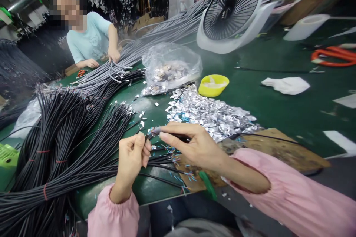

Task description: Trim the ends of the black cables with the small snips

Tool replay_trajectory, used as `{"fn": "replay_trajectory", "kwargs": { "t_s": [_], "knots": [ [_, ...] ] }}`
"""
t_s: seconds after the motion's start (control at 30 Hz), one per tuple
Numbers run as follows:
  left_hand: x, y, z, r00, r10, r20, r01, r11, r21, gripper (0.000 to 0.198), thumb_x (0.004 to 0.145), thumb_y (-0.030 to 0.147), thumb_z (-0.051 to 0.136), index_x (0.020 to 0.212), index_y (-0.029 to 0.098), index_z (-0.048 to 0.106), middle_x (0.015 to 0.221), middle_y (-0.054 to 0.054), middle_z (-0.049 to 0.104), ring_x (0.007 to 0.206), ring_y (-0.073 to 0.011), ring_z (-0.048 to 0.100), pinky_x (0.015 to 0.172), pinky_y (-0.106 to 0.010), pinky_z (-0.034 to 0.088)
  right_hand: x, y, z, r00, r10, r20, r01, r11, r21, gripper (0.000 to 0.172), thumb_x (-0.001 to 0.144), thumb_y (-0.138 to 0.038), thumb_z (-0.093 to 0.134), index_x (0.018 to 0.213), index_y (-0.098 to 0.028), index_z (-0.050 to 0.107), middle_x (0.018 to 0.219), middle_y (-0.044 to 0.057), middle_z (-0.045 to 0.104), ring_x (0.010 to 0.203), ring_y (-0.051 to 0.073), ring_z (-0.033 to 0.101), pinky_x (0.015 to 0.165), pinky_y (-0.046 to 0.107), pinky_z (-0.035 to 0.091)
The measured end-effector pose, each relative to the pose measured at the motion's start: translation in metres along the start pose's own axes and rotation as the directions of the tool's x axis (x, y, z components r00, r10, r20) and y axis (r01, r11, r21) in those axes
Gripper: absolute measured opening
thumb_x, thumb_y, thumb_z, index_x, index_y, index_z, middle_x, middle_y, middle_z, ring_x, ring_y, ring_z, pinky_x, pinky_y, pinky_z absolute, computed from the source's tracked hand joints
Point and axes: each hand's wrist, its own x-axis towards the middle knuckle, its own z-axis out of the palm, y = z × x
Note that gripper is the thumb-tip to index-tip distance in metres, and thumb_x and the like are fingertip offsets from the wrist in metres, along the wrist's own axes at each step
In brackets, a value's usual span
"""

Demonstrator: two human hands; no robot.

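My left hand (133,152) is closed in a pinch around a black cable (147,136), close to its end. Thin coloured wires (151,131) stick out of that end between my two hands. My right hand (191,141) has its thumb and index finger at those wires, and a pale cover sits on the index fingertip. Under its fingers lies a dark slim tool (183,138), mostly hidden by the hand, so its kind is unclear. More black cables (164,161) with stripped, coloured ends lie just below both hands.
Bundles of black cables (83,159) fill the left. Silver foil scraps (211,113) are heaped beyond my hands, near a yellow cup (213,85), a plastic bag (172,64) and a white fan (232,13). Orange-handled scissors (333,56) lie right. A co-worker (90,39) handles grey cables.
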Motion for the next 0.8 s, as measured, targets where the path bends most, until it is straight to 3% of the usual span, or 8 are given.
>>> {"fn": "replay_trajectory", "kwargs": {
  "t_s": [0.07, 0.17, 0.33, 0.47, 0.63, 0.7, 0.8],
  "knots": [
    [0.001, 0.0, 0.0, 1.0, 0.021, -0.02, -0.021, 0.999, -0.026, 0.04, 0.076, 0.048, 0.059, 0.055, 0.014, 0.057, 0.039, 0.007, 0.04, 0.029, -0.0027, 0.03, 0.033, -0.017, 0.022, 0.001, 0.0, 0.0, 0.999, 0.028, -0.039, -0.027, 0.999, 0.024, 0.022, 0.08, -0.03, 0.054, 0.079, -0.016, 0.071, 0.067, 0.005, 0.066, 0.058, 0.015, 0.057, 0.052, 0.026, 0.045],
    [0.001, -0.005, 0.002, 0.98, 0.156, -0.125, -0.145, 0.985, 0.089, 0.026, 0.073, 0.037, 0.065, 0.061, 0.014, 0.064, 0.048, 0.004, 0.05, 0.036, -0.0044, 0.041, 0.036, -0.017, 0.03, 0.002, -0.001, 0.001, 0.987, 0.085, -0.134, -0.073, 0.993, 0.092, 0.02, 0.073, -0.035, 0.062, 0.076, -0.017, 0.068, 0.068, 0.004, 0.065, 0.06, 0.014, 0.057, 0.054, 0.026, 0.045],
    [0.0, -0.015, 0.004, 0.912, 0.384, -0.14, -0.326, 0.89, 0.318, 0.009, 0.071, 0.024, 0.067, 0.066, 0.018, 0.069, 0.058, 0.001, 0.06, 0.053, -0.009, 0.054, 0.05, -0.019, 0.041, 0.002, -0.004, 0.002, 0.988, 0.095, -0.123, -0.085, 0.993, 0.078, 0.017, 0.072, -0.031, 0.061, 0.066, -0.016, 0.06, 0.052, -0.004, 0.043, 0.046, 0.008, 0.037, 0.042, 0.022, 0.031],
    [-0.001, -0.014, 0.005, 0.907, 0.39, -0.159, -0.332, 0.894, 0.301, 0.01, 0.072, 0.025, 0.067, 0.066, 0.018, 0.069, 0.055, 0.002, 0.058, 0.047, -0.0079, 0.051, 0.045, -0.019, 0.038, 0.001, -0.004, 0.001, 0.992, 0.096, -0.082, -0.089, 0.992, 0.091, 0.016, 0.074, -0.03, 0.058, 0.069, -0.015, 0.06, 0.05, -0.005, 0.038, 0.045, 0.008, 0.034, 0.041, 0.022, 0.028],
    [-0.001, -0.015, 0.006, 0.906, 0.388, -0.167, -0.329, 0.897, 0.296, 0.013, 0.075, 0.026, 0.065, 0.066, 0.018, 0.069, 0.053, 0.004, 0.055, 0.042, -0.0069, 0.048, 0.041, -0.019, 0.037, 0.002, -0.006, 0.0, 0.991, -0.088, -0.104, 0.091, 0.996, 0.017, 0.009, 0.074, -0.021, 0.059, 0.067, -0.016, 0.059, 0.058, -0.003, 0.045, 0.05, 0.008, 0.039, 0.046, 0.023, 0.031],
    [-0.001, -0.017, 0.005, 0.891, 0.435, -0.132, -0.366, 0.859, 0.359, 0.011, 0.076, 0.025, 0.065, 0.068, 0.019, 0.069, 0.056, 0.002, 0.058, 0.048, -0.0084, 0.052, 0.046, -0.02, 0.039, 0.003, -0.004, -0.001, 0.994, -0.061, -0.089, 0.064, 0.997, 0.038, 0.015, 0.074, -0.025, 0.062, 0.064, -0.016, 0.056, 0.06, -0.002, 0.047, 0.052, 0.009, 0.04, 0.048, 0.023, 0.032],
    [0.002, -0.017, 0.001, 0.884, 0.466, -0.034, -0.415, 0.816, 0.402, 0.009, 0.076, 0.024, 0.064, 0.072, 0.02, 0.07, 0.061, 0.001, 0.062, 0.054, -0.0099, 0.054, 0.05, -0.021, 0.041, 0.006, 0.0, -0.002, 0.996, 0.078, -0.054, -0.07, 0.988, 0.135, 0.028, 0.073, -0.04, 0.065, 0.063, -0.017, 0.053, 0.06, -0.001, 0.047, 0.055, 0.011, 0.042, 0.051, 0.025, 0.034]
  ]
}}
